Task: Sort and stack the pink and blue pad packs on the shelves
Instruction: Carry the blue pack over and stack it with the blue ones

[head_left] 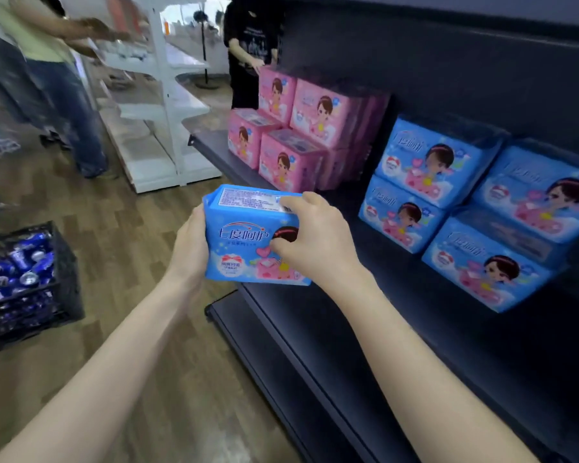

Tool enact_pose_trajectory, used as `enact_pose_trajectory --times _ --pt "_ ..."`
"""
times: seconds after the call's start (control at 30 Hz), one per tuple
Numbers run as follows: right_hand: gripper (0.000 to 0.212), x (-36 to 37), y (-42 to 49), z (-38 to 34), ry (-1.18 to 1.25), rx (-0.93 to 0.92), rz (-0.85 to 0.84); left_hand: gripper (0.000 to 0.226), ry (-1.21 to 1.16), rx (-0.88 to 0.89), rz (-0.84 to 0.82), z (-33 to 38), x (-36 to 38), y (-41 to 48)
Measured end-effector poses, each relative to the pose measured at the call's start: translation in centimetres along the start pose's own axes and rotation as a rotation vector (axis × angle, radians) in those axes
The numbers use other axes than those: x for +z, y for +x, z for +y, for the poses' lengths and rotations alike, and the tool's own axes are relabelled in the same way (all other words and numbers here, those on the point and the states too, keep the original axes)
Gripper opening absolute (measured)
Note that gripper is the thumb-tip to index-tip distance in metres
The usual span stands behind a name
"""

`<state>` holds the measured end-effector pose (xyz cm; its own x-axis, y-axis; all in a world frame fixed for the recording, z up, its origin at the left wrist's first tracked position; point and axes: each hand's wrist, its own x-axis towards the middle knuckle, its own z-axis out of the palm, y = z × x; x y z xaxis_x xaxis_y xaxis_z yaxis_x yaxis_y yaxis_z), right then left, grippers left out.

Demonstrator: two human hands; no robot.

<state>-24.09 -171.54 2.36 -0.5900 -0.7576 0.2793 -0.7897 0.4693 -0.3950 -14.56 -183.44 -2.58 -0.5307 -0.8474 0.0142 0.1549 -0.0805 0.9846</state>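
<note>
Head view: both hands, left [189, 248] and right [310, 238], grasp 1 blue pack [248, 235] mid-frame, off the shelf [398, 295]. Placing step; next it likely needs carrying right onto the blue stack [465, 195], away from pink [298, 128].

You hold one blue pack [244, 235] upright, front facing you: left hand [189, 248] on its left side, right hand [310, 235] over top and front. On the dark shelf [398, 312]: shelved blue packs [428, 162] stacked two high, at right; pink packs [321, 111] stacked at left.
</note>
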Motion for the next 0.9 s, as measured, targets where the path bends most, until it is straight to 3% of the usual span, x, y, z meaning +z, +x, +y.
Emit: enact_pose_trajectory --times 0.47,0.57,0.67,0.9 --pt "0.047 -9.9 -2.2 8.4 -0.153 0.277 0.266 0.031 -0.161 0.102 -0.446 1.0 15.7 1.6" --pt "0.054 -11.7 -3.9 9.8 -0.195 0.358 0.301 0.053 -0.182 0.082 -0.596 0.7 18.6 0.6" --pt "0.054 -13.4 -5.5 11.1 -0.224 0.452 0.369 0.045 -0.213 0.1 -0.784 0.5 21.5 -0.2" --pt "0.056 -16.6 -8.4 13.4 -0.244 0.648 0.505 0.053 0.122 0.345 -1.187 0.9 25.7 -1.4"
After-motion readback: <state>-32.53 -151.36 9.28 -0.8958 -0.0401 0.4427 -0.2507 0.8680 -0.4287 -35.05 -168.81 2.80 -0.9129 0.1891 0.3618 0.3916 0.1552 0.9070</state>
